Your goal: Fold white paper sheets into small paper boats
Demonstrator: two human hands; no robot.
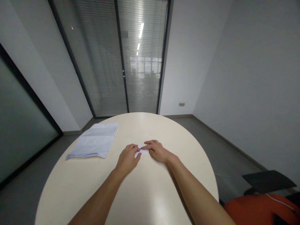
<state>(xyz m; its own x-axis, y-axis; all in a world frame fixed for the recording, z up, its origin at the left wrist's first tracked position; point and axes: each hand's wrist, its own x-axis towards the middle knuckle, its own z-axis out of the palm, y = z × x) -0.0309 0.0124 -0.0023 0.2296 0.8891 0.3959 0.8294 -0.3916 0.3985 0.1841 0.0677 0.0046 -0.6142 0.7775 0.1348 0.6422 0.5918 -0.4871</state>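
A small piece of white paper (144, 151) lies on the round table (140, 184), mostly covered by my hands; whether it is folded is hard to make out. My left hand (128, 157) is at its left end, fingers bent over it and the thumb on its near side. From the right, my right hand (157, 150) rests on the paper with the index finger stretched toward the left fingertips and another finger extended beyond it. The two hands nearly meet over the sheet.
A stack of creased white paper sheets (93, 142) lies at the table's left edge. An orange chair (253, 211) with a black armrest (269, 181) stands at the lower right. Behind the table are a glass partition with blinds (105, 68) and a grey wall (253, 78).
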